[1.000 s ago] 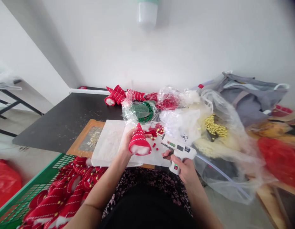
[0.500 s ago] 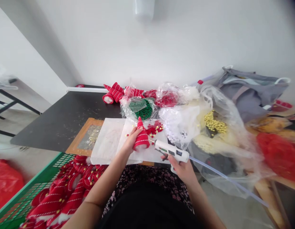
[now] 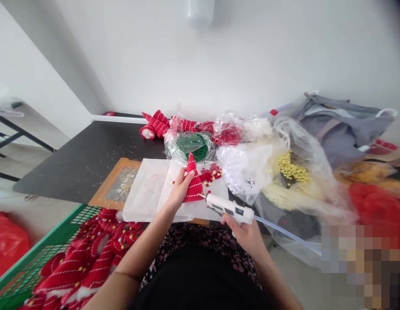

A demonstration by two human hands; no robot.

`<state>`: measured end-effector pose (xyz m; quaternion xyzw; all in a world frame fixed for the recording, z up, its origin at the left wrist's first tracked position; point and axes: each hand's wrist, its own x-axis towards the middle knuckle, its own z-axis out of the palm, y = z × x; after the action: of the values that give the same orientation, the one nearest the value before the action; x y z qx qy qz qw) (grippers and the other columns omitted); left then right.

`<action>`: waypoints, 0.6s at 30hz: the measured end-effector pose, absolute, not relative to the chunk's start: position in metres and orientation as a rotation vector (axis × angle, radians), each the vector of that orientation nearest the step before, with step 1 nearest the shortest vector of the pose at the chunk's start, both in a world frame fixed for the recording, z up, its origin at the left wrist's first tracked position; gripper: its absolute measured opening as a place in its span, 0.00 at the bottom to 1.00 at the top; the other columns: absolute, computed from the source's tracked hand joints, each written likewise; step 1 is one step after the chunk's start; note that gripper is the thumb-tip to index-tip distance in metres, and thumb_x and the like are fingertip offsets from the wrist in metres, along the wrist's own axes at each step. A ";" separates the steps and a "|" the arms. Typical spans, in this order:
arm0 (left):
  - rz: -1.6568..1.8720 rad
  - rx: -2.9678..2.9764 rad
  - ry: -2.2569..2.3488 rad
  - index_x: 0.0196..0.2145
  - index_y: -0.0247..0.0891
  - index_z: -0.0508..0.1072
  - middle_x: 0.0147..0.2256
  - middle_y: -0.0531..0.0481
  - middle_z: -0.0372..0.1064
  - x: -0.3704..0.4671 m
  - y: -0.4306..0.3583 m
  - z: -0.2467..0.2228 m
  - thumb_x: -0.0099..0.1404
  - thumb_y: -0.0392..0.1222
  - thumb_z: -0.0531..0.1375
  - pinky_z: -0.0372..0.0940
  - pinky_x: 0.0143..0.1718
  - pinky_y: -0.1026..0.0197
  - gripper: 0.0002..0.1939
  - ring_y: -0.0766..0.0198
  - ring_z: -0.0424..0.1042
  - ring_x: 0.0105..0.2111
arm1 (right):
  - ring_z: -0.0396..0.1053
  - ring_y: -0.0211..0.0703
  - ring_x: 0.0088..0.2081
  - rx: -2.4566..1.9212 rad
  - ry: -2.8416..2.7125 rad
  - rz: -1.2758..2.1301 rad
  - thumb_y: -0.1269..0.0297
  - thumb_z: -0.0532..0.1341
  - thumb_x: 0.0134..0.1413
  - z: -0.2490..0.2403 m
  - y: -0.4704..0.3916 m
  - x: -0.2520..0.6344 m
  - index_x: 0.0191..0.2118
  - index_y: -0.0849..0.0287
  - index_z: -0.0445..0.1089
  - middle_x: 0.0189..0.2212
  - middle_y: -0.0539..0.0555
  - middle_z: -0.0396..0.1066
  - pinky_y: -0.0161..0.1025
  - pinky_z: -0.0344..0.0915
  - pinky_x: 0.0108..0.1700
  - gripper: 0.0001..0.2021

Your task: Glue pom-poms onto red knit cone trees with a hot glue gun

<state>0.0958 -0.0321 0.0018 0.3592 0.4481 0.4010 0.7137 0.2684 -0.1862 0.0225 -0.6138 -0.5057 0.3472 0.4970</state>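
My left hand [image 3: 179, 188] grips a red cone-shaped cloth hat with white dashed stripes [image 3: 194, 186], its tip pointing away from me. In my right hand [image 3: 246, 232] is a white glue gun [image 3: 228, 208], its nozzle at the hat's lower right edge; whether it touches I cannot tell. A clear glue stick [image 3: 283, 233] runs out of the gun's back. Beyond the hat lie loose red and yellow pompoms [image 3: 214, 174] on white paper [image 3: 148, 189]. A bag of green pompoms [image 3: 197, 148] sits just behind the hat's tip.
Several striped red hats [image 3: 156, 124] lie along the wall. Bags of white pompoms [image 3: 230, 176] and yellow pompoms [image 3: 292, 168] stand to the right. A wooden-framed board [image 3: 103, 189] is left of the paper. Below it, a green basket [image 3: 35, 245] holds several decorated red hats. A grey bag [image 3: 338, 125] rests far right.
The hat has turned in my left hand, so its white stuffed base no longer shows. My right hand has shifted the glue gun slightly left, to the hat's lower edge.
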 end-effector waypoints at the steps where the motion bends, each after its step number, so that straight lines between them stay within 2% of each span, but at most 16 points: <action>1: 0.892 0.798 0.995 0.41 0.47 0.70 0.26 0.56 0.71 0.096 -0.032 0.001 0.64 0.49 0.68 0.62 0.27 0.62 0.12 0.60 0.73 0.25 | 0.79 0.50 0.32 -1.496 -1.223 0.835 0.44 0.65 0.59 0.022 -0.187 0.268 0.23 0.55 0.74 0.27 0.56 0.80 0.40 0.79 0.38 0.22; 4: 0.913 0.808 1.010 0.40 0.47 0.69 0.26 0.56 0.70 0.096 -0.030 -0.002 0.64 0.50 0.67 0.62 0.27 0.62 0.12 0.61 0.72 0.24 | 0.80 0.51 0.34 -1.499 -1.221 0.833 0.44 0.66 0.59 0.019 -0.189 0.270 0.25 0.54 0.75 0.28 0.57 0.81 0.40 0.80 0.38 0.20; 8: 0.936 0.757 1.034 0.39 0.46 0.69 0.27 0.55 0.71 0.095 -0.024 -0.011 0.65 0.51 0.66 0.63 0.26 0.63 0.12 0.63 0.71 0.24 | 0.82 0.55 0.37 -1.494 -1.171 0.851 0.45 0.68 0.58 0.009 -0.193 0.276 0.37 0.57 0.79 0.35 0.60 0.83 0.41 0.80 0.37 0.18; 10: 0.932 0.725 1.028 0.38 0.45 0.69 0.28 0.55 0.71 0.095 -0.023 -0.013 0.65 0.53 0.66 0.64 0.26 0.63 0.13 0.63 0.71 0.24 | 0.82 0.56 0.36 -1.506 -1.120 0.831 0.45 0.69 0.57 0.004 -0.193 0.278 0.40 0.58 0.79 0.35 0.61 0.83 0.42 0.80 0.37 0.19; 14: 0.917 0.727 0.992 0.39 0.45 0.70 0.28 0.54 0.71 0.096 -0.027 -0.012 0.64 0.55 0.67 0.64 0.28 0.62 0.15 0.59 0.74 0.28 | 0.82 0.55 0.39 -1.471 -1.051 0.799 0.43 0.68 0.58 0.005 -0.188 0.276 0.40 0.57 0.79 0.36 0.60 0.83 0.44 0.80 0.41 0.20; 18: 0.900 0.754 0.961 0.40 0.46 0.70 0.29 0.53 0.73 0.098 -0.034 -0.010 0.64 0.55 0.67 0.65 0.29 0.62 0.15 0.57 0.76 0.31 | 0.81 0.54 0.42 -1.457 -1.119 0.833 0.45 0.66 0.61 0.011 -0.181 0.273 0.34 0.56 0.78 0.37 0.59 0.83 0.43 0.79 0.46 0.18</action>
<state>0.0982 -0.0339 -0.0102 0.3417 0.4359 0.4079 0.7258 0.2735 -0.1810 0.0111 -0.6109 -0.4696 0.3494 0.5331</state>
